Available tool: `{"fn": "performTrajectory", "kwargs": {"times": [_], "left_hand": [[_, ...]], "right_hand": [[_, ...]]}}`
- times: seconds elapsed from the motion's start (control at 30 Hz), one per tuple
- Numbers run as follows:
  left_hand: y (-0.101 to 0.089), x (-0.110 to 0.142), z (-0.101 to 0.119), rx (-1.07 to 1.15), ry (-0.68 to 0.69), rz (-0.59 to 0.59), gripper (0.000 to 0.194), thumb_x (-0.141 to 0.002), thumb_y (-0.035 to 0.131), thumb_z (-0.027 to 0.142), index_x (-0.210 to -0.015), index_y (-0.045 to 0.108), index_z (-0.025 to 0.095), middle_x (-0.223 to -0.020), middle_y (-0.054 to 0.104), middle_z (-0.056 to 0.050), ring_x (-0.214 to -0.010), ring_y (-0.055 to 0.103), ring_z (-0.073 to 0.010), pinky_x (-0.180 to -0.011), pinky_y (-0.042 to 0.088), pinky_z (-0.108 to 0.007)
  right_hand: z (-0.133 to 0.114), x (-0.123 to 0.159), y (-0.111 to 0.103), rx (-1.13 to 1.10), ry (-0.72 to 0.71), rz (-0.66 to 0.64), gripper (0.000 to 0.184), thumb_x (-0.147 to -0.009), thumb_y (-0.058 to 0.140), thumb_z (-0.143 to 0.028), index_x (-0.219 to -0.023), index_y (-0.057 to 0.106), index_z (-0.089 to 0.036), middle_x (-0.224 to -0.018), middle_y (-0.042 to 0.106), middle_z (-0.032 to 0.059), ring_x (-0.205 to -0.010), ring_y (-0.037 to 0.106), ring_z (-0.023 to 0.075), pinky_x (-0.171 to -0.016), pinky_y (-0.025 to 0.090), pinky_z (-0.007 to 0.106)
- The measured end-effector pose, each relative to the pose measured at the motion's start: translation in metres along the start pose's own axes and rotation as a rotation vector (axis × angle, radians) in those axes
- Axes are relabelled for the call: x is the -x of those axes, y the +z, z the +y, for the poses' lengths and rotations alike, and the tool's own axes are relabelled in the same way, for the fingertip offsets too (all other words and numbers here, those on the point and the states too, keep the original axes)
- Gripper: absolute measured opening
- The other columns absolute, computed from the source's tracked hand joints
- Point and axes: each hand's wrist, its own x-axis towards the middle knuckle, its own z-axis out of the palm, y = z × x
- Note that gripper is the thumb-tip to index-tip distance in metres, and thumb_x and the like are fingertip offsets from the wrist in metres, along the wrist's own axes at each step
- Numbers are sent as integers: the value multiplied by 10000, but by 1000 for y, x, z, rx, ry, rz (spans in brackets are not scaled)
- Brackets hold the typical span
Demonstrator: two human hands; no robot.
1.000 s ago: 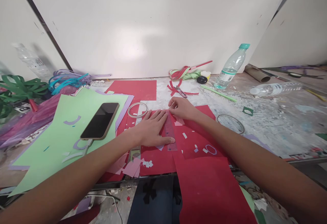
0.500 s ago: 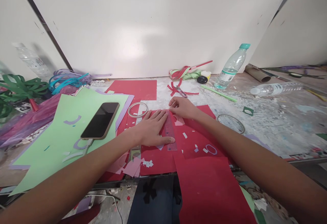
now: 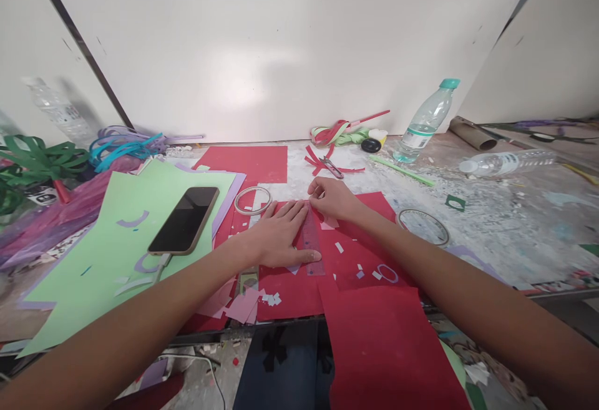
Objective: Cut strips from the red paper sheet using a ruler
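Observation:
My left hand (image 3: 283, 235) lies flat with fingers stretched, pressing a clear ruler (image 3: 314, 241) onto red paper (image 3: 294, 304). Its thumb crosses the ruler's near part. At the ruler's far end my right hand (image 3: 330, 196) is closed in a pinch, fingertips low over the paper. Whatever is between those fingertips is too small or hidden to make out. Small pale scraps (image 3: 271, 299) and a purple paper ring (image 3: 387, 273) are scattered on the red sheets. Another red sheet (image 3: 374, 335) hangs over the table's front edge.
To the left a phone (image 3: 185, 219) with a cable rests on light green paper (image 3: 93, 260). Tape rolls (image 3: 253, 200) lie near both arms. Beyond my hands are a small cutter or clippers (image 3: 331, 167), paper strips (image 3: 334, 132) and an upright water bottle (image 3: 423, 126).
Almost nothing differs. Both hands keep their places on and by the ruler; the view has shifted very slightly.

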Motion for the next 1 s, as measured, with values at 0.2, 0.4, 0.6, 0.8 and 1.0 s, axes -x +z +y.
{"fn": "performTrajectory", "kwargs": {"times": [0.2,0.4,0.6,0.8,1.0], "left_hand": [[1,0,0,15,0,5,997,-845,228,783,-1526,-9,94,-1583,32,-109,-1461,-8,-266,-1159,-18,-491],[1,-1,-1,17,-1,1,1032,-829,218,806,-1522,-5,74,-1582,35,-117,-1461,-3,-274,-1159,-12,-503],[1,0,0,8,-5,6,1018,-830,201,809,-1526,-13,96,-1585,38,-109,-1459,4,-291,-1159,-3,-508],[1,0,-1,12,-13,0,1031,-825,187,816,-1524,-14,85,-1582,33,-121,-1460,-1,-281,-1161,-8,-489],[0,-1,-1,12,-31,22,1044,-803,185,840,-1531,25,108,-1585,73,-116,-1457,31,-297,-1161,18,-479]], "right_hand": [[2,-1,-4,-34,23,-14,162,-676,594,-94,-819,603,-172,-807,694,33,-731,625,149,-609,427,226],[6,-3,-4,-83,31,-26,151,-679,603,-105,-812,596,-175,-786,684,26,-710,627,147,-602,437,226],[7,-3,-3,-73,16,-18,163,-668,607,-100,-813,597,-175,-810,683,31,-728,626,155,-604,437,234],[7,-4,-6,-86,22,-42,145,-684,610,-107,-808,577,-176,-780,678,31,-704,624,152,-597,438,234],[6,-3,-8,-99,29,-58,141,-694,613,-112,-807,562,-177,-765,682,31,-671,625,146,-579,433,231]]}}
